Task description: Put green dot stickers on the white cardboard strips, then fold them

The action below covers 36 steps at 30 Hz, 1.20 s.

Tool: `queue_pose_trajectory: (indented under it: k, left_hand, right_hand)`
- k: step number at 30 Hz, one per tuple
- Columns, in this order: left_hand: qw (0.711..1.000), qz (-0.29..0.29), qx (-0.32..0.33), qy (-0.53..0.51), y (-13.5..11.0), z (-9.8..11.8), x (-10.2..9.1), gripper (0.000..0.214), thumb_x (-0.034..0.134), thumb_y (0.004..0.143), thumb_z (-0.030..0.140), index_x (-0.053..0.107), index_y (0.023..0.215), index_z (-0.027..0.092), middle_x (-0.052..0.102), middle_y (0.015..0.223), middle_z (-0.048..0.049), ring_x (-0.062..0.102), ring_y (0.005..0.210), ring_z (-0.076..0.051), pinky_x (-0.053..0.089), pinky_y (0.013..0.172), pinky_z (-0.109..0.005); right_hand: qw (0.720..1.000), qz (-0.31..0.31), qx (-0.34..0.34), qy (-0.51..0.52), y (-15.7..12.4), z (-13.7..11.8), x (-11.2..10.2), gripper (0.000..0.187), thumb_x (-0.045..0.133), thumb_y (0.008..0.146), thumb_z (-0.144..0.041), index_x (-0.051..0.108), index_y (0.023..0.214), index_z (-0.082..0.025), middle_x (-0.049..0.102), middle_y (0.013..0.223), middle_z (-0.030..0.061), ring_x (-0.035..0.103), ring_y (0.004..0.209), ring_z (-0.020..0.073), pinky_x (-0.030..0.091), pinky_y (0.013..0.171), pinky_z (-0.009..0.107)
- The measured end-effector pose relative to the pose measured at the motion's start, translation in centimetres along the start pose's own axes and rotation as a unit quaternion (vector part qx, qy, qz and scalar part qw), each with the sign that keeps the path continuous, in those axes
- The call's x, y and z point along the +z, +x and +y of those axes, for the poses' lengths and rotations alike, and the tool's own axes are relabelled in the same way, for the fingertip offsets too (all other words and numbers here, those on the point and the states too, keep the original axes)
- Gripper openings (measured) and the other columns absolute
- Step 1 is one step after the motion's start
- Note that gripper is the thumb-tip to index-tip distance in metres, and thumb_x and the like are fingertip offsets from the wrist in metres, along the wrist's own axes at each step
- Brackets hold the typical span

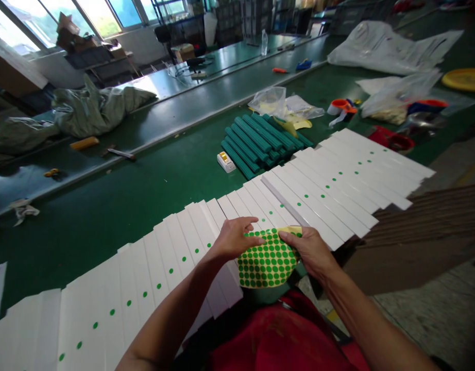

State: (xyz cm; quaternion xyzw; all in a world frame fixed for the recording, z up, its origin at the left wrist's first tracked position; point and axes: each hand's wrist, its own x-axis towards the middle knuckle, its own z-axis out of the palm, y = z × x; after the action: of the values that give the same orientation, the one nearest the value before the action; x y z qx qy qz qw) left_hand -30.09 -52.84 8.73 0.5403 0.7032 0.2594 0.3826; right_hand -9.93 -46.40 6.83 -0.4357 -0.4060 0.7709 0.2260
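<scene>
Green conveyor bench runs from the lower left toward the upper right, with overlapping white strips fanned along its near edge. Rows of green dots mark the strips at the lower left and across the right half of the row. Strips beneath the hands are partly hidden, so their marking cannot be fully told. At lower centre, a sheet of green dot stickers curves over the row's near edge, with yellowish backing showing along its top right. Both hands are together on it, nearly meeting: the left hand grips the upper edge with its fingers spread, and the right hand pinches the top right. Both forearms angle up from the bottom corners, the left forearm and right forearm converging above a red garment. Beyond the strips, at upper centre, lies a bundle of dark green bars.
</scene>
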Motion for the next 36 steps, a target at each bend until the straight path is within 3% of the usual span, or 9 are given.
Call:
queue_pose_trajectory:
  k: [4,8,15,17,22,36]
  left_hand:
    - [0.997,-0.003,0.035,0.072,-0.2,0.9,-0.2,0.039,0.074,0.070,0.039,0.073,0.104,0.022,0.070,0.088,-0.0016,0.063,0.081,-0.017,0.046,0.079,-0.029]
    - [0.999,0.008,-0.007,0.032,0.0,0.9,0.5,0.017,0.072,0.071,0.030,0.077,0.084,0.022,0.069,0.074,0.0013,0.060,0.069,-0.013,0.044,0.067,-0.025]
    - [0.996,0.052,-0.064,0.016,0.5,0.7,1.6,0.007,0.070,0.068,0.024,0.073,0.073,0.020,0.067,0.066,0.0017,0.058,0.065,-0.013,0.041,0.060,-0.023]
    - [0.997,0.055,-0.052,0.032,0.7,0.6,1.7,0.007,0.070,0.068,0.022,0.074,0.073,0.021,0.068,0.070,0.0014,0.060,0.069,-0.014,0.042,0.063,-0.024]
    - [0.997,0.062,0.029,0.039,1.0,0.2,2.0,0.023,0.070,0.071,0.025,0.076,0.094,0.024,0.069,0.083,0.0001,0.060,0.073,-0.013,0.044,0.069,-0.025]
    - [0.992,0.085,0.075,0.058,0.8,0.4,2.4,0.012,0.063,0.077,0.019,0.075,0.079,0.020,0.070,0.075,-0.0003,0.062,0.070,-0.013,0.044,0.073,-0.026]
  right_hand:
    - [0.996,-0.009,-0.034,-0.079,0.3,0.6,0.7,0.027,0.076,0.071,-0.040,0.068,0.069,-0.015,0.066,0.060,0.0010,0.058,0.053,0.0147,0.044,0.050,0.023]
    - [0.987,-0.003,-0.081,-0.141,0.5,0.5,1.3,0.027,0.071,0.074,-0.040,0.066,0.066,-0.015,0.061,0.058,-0.0011,0.051,0.052,0.0126,0.038,0.049,0.023]
    - [0.986,-0.015,-0.095,-0.136,0.8,0.8,1.3,0.022,0.067,0.078,-0.037,0.070,0.072,-0.016,0.062,0.063,-0.0004,0.052,0.057,0.0146,0.039,0.054,0.024]
    - [0.986,-0.016,-0.097,-0.135,1.0,1.0,1.1,0.021,0.067,0.078,-0.037,0.071,0.075,-0.016,0.062,0.064,0.0000,0.053,0.059,0.0150,0.039,0.055,0.025]
    - [0.981,-0.028,-0.110,-0.160,1.3,1.3,0.9,0.020,0.064,0.081,-0.034,0.071,0.076,-0.015,0.061,0.066,0.0003,0.052,0.060,0.0145,0.038,0.056,0.025]
    - [0.987,0.004,-0.068,-0.147,1.2,1.0,1.4,0.023,0.066,0.073,-0.037,0.065,0.062,-0.016,0.055,0.054,-0.0012,0.045,0.050,0.0124,0.034,0.047,0.024]
